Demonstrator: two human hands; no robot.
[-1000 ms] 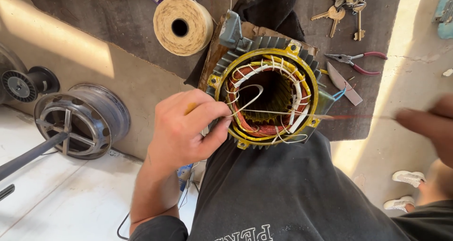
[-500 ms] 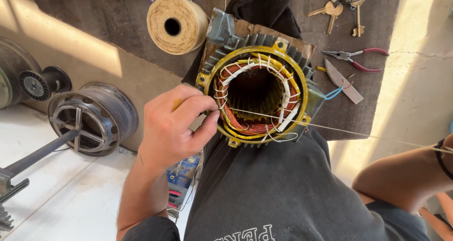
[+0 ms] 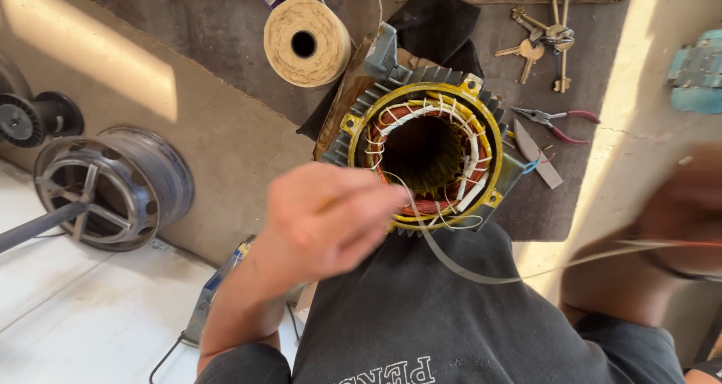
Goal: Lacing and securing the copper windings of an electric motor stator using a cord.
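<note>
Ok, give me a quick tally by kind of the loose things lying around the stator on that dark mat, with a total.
Spool of lacing cord: 1
Bunch of keys: 1
Red-handled pliers: 1
Flat blade: 1
Total: 4

All lie around the stator; the left hand is at its rim.

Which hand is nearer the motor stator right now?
Left. The left hand sits at the motor stator's lower-left rim, apparently touching it. The right hand, blurred, is well off to the right, apart from it, pulling a thin cord.
</note>
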